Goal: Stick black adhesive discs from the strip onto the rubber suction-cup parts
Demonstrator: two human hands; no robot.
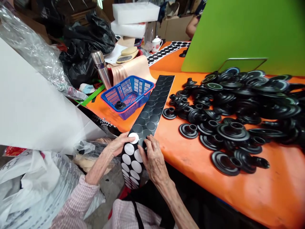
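Note:
A long black strip of round pads lies across the edge of the orange table and hangs down toward my lap; its lower end shows white circles where pads are gone. My left hand grips the strip's left edge, thumb on a white circle. My right hand rests on the strip, fingertips pinching at a black pad near the table edge. Whether the pad is lifted I cannot tell. A big heap of black rubber cup-shaped parts covers the table to the right.
A blue plastic basket holding one black part stands left of the strip. Behind it are a steel flask, black bags, white foam blocks and a cup. A green board stands at the back right; another person's arm shows beside it.

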